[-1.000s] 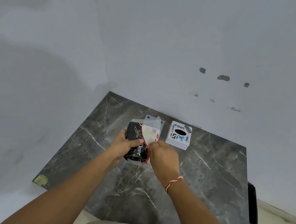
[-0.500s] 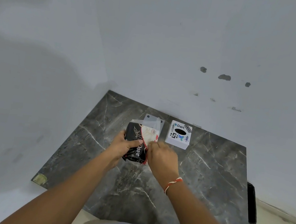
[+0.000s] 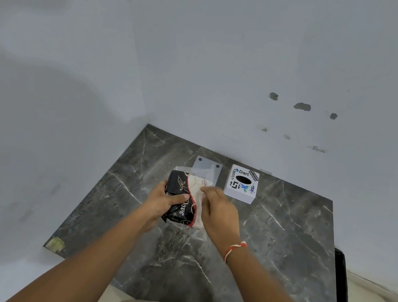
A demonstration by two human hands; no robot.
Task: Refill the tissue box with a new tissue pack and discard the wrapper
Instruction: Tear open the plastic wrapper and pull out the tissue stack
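Observation:
A black, red and cream tissue pack (image 3: 179, 209) in a clear plastic wrapper sits above the dark marble table (image 3: 270, 236). My left hand (image 3: 160, 203) grips the pack's black left side, thumb across its front. My right hand (image 3: 220, 213) pinches the cream right side of the pack, where the clear wrapper film is loose. A white tissue box (image 3: 241, 183) with stickers and a black oval slot stands just right of the pack, near the wall. A flat grey plate (image 3: 207, 168) with two dark dots lies behind the pack, partly under the film.
Pale walls meet in a corner at the table's far left. A black object (image 3: 340, 277) hangs off the table's right edge. A yellowish sticker (image 3: 55, 243) marks the near left corner. Bare marble lies in front of and to the right of my hands.
The pack has turned a little in my hands and the clear film that stood up over the grey plate now lies lower. Both hands keep their hold.

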